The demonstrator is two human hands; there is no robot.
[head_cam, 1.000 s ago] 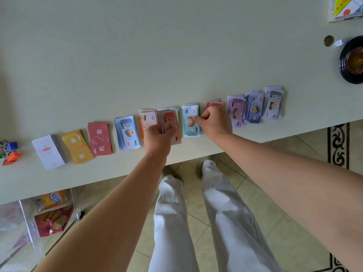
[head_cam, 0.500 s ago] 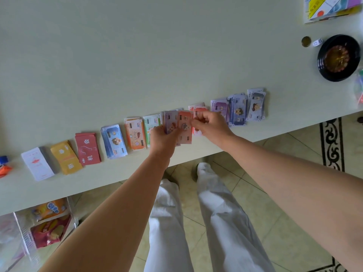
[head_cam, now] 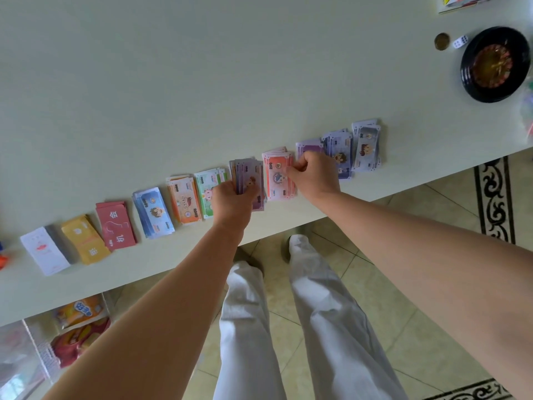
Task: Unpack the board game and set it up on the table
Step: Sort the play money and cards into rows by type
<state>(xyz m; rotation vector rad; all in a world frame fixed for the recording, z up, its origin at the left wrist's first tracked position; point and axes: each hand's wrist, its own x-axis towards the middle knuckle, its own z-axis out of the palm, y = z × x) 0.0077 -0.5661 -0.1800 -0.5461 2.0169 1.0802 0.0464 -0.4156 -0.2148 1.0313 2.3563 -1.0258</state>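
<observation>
Fingers of the left hand (head_cam: 233,203) curl around the near end of a stack of purple play-money notes (head_cam: 249,180), which fans out past the knuckles toward the far side of the pale table (head_cam: 202,82). Whether the stack rests on the table cannot be told. Just to its right, the right hand (head_cam: 313,176) pinches the right edge of an orange-red 200 note (head_cam: 277,176) lying on top of a matching pile on the table, thumb and curled fingers closed on the paper.

Both hands sit in the middle of a row of piles along the table's near edge. From the left: white cards (head_cam: 44,251), yellow cards (head_cam: 85,243), red cards (head_cam: 115,226), blue notes (head_cam: 153,213), orange notes (head_cam: 184,199) and green notes (head_cam: 207,187). Beyond the right hand lie a violet pile (head_cam: 308,146), a lavender pile (head_cam: 339,154) and a grey pile (head_cam: 366,145). Well apart, at the far right, a black roulette wheel (head_cam: 494,63) stands near a coin (head_cam: 442,41) and a white die (head_cam: 460,41).
</observation>
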